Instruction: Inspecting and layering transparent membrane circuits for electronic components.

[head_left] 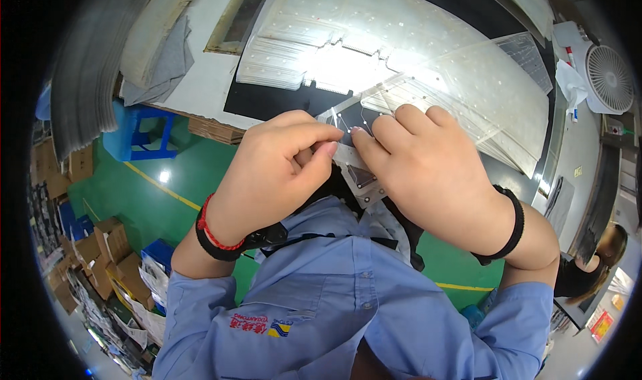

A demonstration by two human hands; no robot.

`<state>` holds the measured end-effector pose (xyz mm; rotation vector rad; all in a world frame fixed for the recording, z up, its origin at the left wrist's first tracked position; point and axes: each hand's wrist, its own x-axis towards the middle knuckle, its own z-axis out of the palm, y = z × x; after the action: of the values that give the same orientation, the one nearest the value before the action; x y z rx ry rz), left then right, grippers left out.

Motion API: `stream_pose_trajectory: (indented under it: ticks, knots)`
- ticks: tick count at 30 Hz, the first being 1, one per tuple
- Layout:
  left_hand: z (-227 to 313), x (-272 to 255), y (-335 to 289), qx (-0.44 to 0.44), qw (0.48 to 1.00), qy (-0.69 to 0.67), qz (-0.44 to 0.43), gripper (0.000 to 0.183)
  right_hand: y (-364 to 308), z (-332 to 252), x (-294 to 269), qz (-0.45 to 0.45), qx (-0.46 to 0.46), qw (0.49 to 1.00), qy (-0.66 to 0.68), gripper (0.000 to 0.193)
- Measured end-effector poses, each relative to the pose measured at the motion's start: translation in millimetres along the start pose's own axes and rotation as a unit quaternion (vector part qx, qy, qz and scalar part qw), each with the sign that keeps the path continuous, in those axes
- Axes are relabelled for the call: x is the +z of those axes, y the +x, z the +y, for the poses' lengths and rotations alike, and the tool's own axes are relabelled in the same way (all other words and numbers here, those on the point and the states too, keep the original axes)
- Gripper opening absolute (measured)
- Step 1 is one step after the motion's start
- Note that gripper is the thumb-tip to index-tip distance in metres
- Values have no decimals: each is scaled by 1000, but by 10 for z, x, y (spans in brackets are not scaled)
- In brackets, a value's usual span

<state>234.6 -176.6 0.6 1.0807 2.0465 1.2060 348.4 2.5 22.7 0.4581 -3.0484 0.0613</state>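
My left hand (284, 169) is closed, thumb and forefinger pinched near the edge of a clear plastic film piece (349, 155) with thin dark lines and dots. Close beside it, my right hand (424, 169) is also closed, its curled fingertips on the same film. The film's lower end hangs past the table's near edge, toward my body. Just beyond my fingers lies a wide stack of similar clear printed films (321, 25), shiny under the light, with notched edges on its left part. My fingers hide some of the held piece.
The stack lies on a black mat (257, 102) on the white table (212, 72). To the right are a white fan (608, 79) and a white tissue (570, 85). A blue stool (137, 136) and cardboard boxes (110, 239) stand left. Another person (595, 266) is at far right.
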Motion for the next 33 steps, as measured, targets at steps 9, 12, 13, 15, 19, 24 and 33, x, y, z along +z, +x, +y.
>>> stream_pose_trajectory:
  ticks: [9, 12, 13, 15, 19, 24, 33]
  knots:
    - [38, -19, 12, 3, 1000, 20, -19, 17, 33, 54, -37, -15, 1, 999, 38, 36]
    - [36, -28, 12, 6, 999, 31, -21, 18, 27, 58, -26, -14, 3, 999, 50, 38]
    - [35, -30, 11, 9, 999, 35, -22, 18, 31, 58, -18, -12, 3, 999, 51, 39]
    - [36, -7, 15, 12, 999, 30, -11, 15, 28, 61, -13, -8, 7, 999, 48, 40]
    - [51, 4, 21, 16, 999, 32, -2, 14, 14, 65, 3, 2, 10, 999, 46, 41]
    - [44, -15, 10, 3, 999, 41, -16, 17, 4, 86, -32, -10, 1, 999, 36, 41]
    - [47, -33, 26, 0, 999, 41, -28, 18, 20, 63, -19, -21, 8, 1000, 13, 40]
